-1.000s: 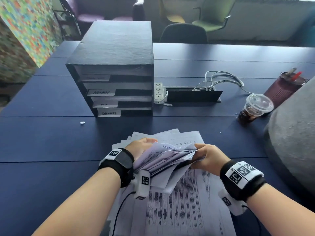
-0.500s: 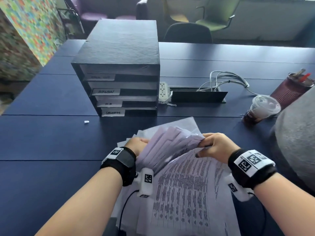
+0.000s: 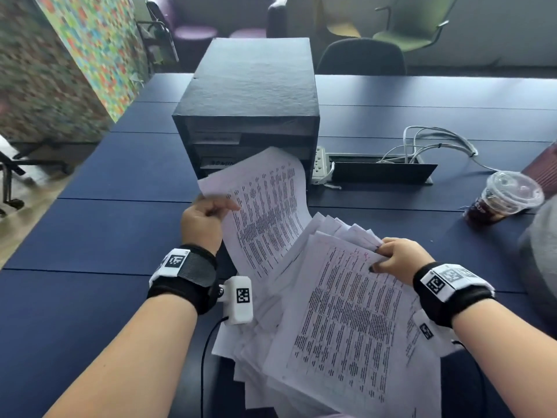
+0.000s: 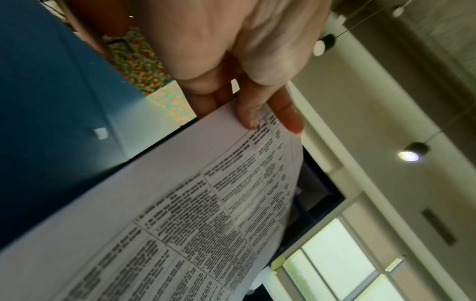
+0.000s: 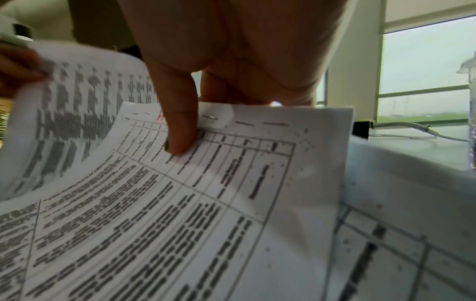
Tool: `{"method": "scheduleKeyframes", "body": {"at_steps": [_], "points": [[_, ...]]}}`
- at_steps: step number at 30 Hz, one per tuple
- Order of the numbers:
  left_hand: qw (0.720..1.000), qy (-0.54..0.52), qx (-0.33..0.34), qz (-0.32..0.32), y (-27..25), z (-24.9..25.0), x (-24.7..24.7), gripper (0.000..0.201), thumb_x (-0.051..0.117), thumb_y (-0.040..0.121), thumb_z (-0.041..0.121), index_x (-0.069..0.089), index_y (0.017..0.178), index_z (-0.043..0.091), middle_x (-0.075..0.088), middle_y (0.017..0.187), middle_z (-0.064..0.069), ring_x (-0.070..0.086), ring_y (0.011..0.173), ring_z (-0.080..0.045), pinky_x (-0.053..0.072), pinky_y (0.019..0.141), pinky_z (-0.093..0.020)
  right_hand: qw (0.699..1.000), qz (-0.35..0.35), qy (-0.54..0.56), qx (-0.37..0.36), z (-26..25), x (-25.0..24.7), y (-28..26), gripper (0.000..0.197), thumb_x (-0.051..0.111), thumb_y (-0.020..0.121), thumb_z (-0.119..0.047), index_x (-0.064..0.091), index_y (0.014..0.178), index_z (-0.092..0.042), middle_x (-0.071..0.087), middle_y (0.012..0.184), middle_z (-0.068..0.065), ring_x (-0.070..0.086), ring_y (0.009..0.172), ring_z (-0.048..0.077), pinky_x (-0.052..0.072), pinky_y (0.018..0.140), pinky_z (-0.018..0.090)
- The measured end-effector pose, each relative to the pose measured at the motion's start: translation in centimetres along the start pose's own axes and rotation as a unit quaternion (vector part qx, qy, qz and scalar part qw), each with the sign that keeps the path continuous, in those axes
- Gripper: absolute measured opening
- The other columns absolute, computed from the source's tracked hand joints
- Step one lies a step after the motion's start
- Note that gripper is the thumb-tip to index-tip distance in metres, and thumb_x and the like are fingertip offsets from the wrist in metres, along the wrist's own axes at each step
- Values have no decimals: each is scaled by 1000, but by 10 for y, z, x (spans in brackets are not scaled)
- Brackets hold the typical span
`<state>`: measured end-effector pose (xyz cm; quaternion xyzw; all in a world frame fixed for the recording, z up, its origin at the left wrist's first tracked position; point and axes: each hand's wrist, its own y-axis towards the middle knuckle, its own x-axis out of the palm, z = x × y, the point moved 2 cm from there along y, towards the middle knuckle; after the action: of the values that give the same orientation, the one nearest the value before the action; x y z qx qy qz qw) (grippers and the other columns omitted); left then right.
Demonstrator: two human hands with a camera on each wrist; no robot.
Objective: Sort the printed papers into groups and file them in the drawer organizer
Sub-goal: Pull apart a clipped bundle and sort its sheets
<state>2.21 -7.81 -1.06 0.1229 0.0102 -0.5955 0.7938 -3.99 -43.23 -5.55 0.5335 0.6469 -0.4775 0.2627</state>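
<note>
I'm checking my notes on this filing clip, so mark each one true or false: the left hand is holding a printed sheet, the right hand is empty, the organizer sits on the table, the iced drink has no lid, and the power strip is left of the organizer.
1. The left hand holds a printed sheet: true.
2. The right hand is empty: false, it grips the paper stack.
3. The organizer sits on the table: true.
4. The iced drink has no lid: false, a clear domed lid covers it.
5. The power strip is left of the organizer: false, it lies at its right.
</note>
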Motion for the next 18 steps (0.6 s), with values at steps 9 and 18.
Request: {"method": "scheduleKeyframes", "body": {"at_steps": [9,18], "points": [[982,-156,76,-75,17,78,-1,55,47,65,-22,64,46,27,60,68,17,56,79,-15,46,72,-26,989,4,149,-25,-18,7,-8,18,84,65,-20,67,60,-24,50,130,-10,53,109,9,35,95,22],[951,-274,-141,-28,-1,15,13,46,49,84,-17,72,67,20,72,73,9,63,69,-10,54,64,-24,940,-47,331,-65,-38,12,-19,23,83,60,-17,77,82,-15,57,124,-23,60,108,6,43,102,35]]}}
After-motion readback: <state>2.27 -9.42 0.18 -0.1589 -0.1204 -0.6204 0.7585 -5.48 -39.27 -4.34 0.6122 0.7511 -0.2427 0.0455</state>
